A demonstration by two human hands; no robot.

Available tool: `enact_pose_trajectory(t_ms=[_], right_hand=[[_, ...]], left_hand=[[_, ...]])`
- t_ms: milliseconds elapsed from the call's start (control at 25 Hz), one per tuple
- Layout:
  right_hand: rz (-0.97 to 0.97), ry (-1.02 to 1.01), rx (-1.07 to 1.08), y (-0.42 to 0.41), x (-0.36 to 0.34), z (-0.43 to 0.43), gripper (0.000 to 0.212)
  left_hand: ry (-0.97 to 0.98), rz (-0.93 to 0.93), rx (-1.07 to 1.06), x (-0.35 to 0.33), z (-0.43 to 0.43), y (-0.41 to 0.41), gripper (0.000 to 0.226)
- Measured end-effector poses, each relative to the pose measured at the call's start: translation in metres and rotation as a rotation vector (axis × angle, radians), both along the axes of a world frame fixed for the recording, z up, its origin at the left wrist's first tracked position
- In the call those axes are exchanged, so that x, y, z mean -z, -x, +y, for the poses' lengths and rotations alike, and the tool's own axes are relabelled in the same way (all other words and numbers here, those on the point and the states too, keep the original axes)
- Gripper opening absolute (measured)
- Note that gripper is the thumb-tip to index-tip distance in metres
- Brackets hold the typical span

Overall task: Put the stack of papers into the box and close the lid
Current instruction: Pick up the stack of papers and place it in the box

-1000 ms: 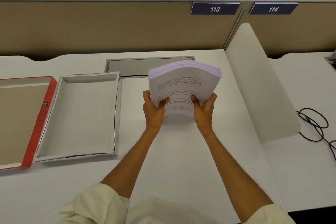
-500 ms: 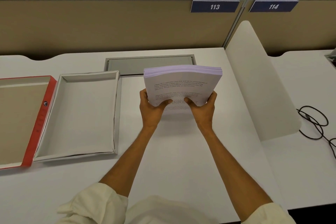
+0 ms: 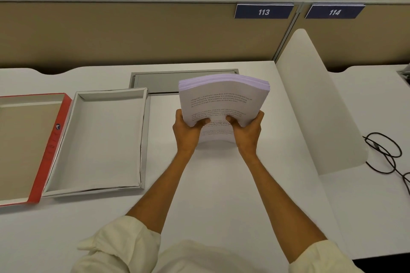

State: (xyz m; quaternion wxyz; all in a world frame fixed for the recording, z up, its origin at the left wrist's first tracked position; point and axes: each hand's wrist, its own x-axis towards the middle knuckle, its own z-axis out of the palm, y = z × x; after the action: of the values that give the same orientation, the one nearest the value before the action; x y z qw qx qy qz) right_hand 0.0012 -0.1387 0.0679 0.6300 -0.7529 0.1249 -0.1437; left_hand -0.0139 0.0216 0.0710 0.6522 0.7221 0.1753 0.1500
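With the left hand point(image 3: 188, 132) and right hand point(image 3: 246, 133) clamped on the near edge of the stack of papers point(image 3: 221, 99) (its far end bowing upward), the best move is a level carry left to the open box point(image 3: 106, 139), corners squared first.

I reach both arms forward, cream sleeves pushed up to the elbows. My left hand point(image 3: 187, 132) and right hand point(image 3: 247, 132) sit side by side, each clamped on the papers' point(image 3: 221, 97) near edge, thumbs on top, fingers curled beneath.
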Motion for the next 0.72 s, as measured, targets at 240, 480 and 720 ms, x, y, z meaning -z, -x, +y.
enact_pose_trajectory(t_ms=[240,480,720], right_hand=[[0.069,0.045,-0.016,-0.014,-0.023,0.004,0.065],[0.291,0.261,-0.05,-0.029,-0.047,0.002,0.067],[0.452,0.349,-0.096,-0.033,-0.053,0.002,0.071]], left_hand=[[-0.105,0.088,0.05,-0.02,0.006,-0.014,0.056],[-0.211,0.247,0.035,-0.038,0.014,-0.024,0.058],[-0.232,0.384,0.095,-0.043,0.023,-0.019,0.055]])
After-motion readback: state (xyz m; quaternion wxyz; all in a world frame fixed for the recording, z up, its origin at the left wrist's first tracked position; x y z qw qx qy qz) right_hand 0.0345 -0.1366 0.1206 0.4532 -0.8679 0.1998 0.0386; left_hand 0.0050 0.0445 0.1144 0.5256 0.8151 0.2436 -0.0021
